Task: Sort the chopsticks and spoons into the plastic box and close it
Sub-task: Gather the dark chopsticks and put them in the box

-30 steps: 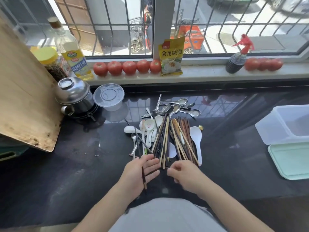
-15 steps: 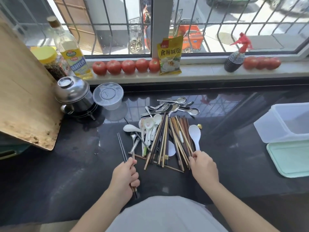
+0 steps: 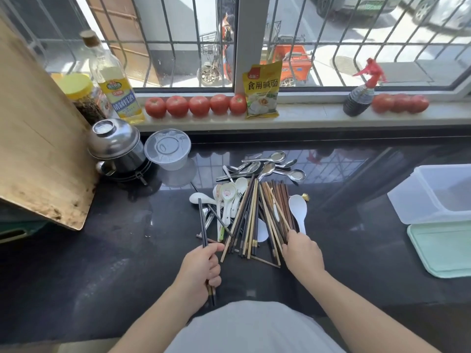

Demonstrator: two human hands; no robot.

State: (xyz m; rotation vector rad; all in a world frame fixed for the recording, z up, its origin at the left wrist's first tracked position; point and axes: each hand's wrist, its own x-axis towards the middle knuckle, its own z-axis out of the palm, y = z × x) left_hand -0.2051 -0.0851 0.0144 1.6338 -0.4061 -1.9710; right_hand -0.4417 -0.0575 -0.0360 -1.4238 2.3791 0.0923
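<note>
A heap of wooden chopsticks (image 3: 251,220) lies in the middle of the black counter, with white ceramic spoons (image 3: 229,197) on its left and metal spoons (image 3: 270,166) behind it. A large white spoon (image 3: 298,210) lies on the right side. My left hand (image 3: 201,266) grips a pair of dark chopsticks (image 3: 202,225), held upright at the heap's left edge. My right hand (image 3: 300,250) pinches the near ends of brown chopsticks on the heap's right. The clear plastic box (image 3: 433,194) stands open at the far right, its pale green lid (image 3: 443,250) flat in front of it.
A wooden cutting board (image 3: 38,138) leans at the left. Beside it stand a steel pot (image 3: 114,146) and a clear round container (image 3: 168,149). The windowsill holds tomatoes (image 3: 193,105), an oil bottle (image 3: 112,80), a yellow packet (image 3: 262,90) and a spray bottle (image 3: 359,98).
My left hand has drawn a pair of dark chopsticks out of the heap and now holds them nearer to it. My right hand moved from the heap's near end to its right edge.
</note>
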